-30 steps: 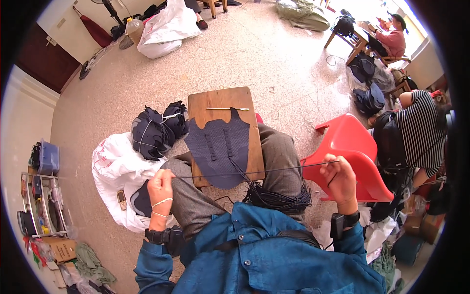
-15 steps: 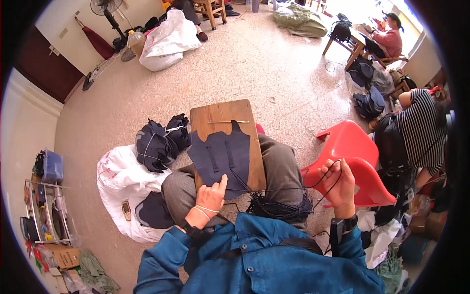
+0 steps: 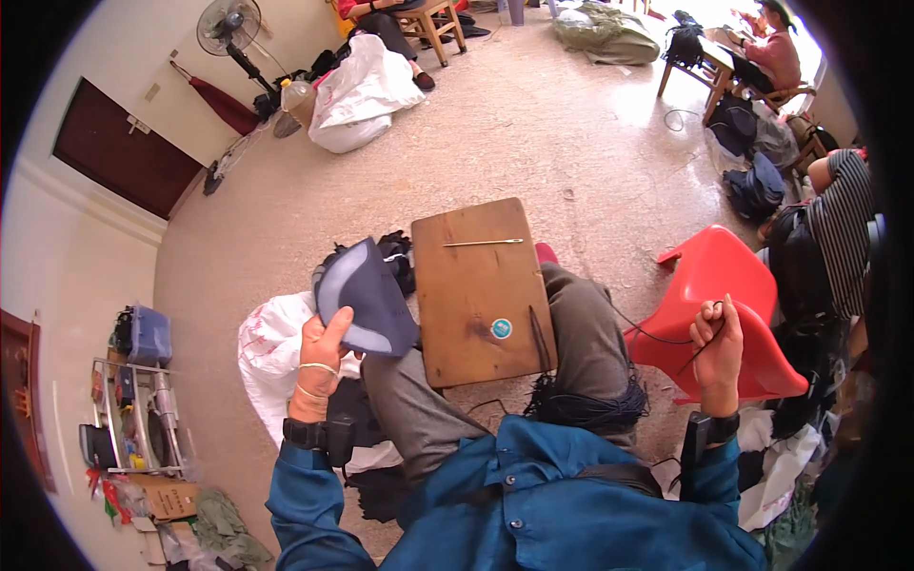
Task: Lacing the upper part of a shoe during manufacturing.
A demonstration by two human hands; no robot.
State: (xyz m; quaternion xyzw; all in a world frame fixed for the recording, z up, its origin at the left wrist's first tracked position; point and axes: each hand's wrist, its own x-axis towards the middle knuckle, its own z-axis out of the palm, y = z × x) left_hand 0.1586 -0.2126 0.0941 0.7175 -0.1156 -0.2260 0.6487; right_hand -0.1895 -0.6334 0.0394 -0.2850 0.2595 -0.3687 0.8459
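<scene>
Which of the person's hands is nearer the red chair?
Right. The right hand overlaps the red chair in the picture; the left hand is across the wooden board from it, holding a dark fabric piece.

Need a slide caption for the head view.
Left hand holds a dark fabric piece beside the wooden board; right hand grips black cord.

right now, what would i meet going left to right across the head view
Blue plastic storage bin → standing fan → navy-and-grey fabric piece → wooden board → right hand → striped shirt
</scene>
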